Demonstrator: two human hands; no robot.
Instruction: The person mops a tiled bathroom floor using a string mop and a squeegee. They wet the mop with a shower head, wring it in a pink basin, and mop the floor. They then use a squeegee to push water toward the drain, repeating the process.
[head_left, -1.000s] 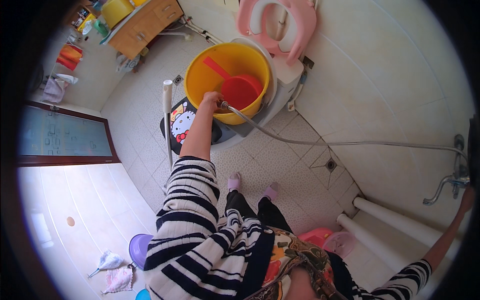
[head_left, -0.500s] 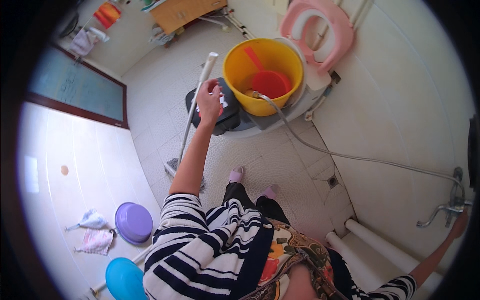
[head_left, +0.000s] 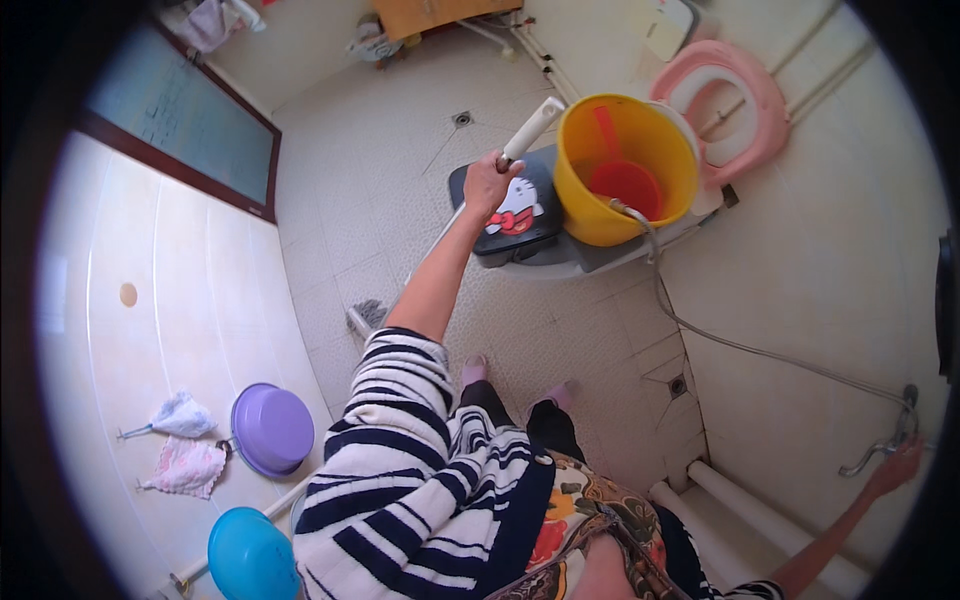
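Left hand (head_left: pixel 488 186) now round mop handle (head_left: pixel 531 133) (tubular)

Two hands here, one left hand (head_left: pixel 488 185) and one right hand (head_left: pixel 903 460). One mop (head_left: pixel 531 130), one tap (head_left: pixel 866 456), one hose (head_left: pixel 683 322), one yellow bucket (head_left: pixel 575 205) with one red dipper (head_left: pixel 625 185) in it. One black box (head_left: pixel 490 245), one pink toilet seat (head_left: pixel 762 130). I get two slippers (head_left: pixel 475 370) on the floor (head_left: pixel 370 150) plus two drains (head_left: pixel 461 119), one toward its far edge, one by its right edge. Left wall's (head_left: pixel 200 330) got two small cloths (head_left: pixel 187 467), one purple basin (head_left: pixel 273 430) and one blue basin (head_left: pixel 250 555).
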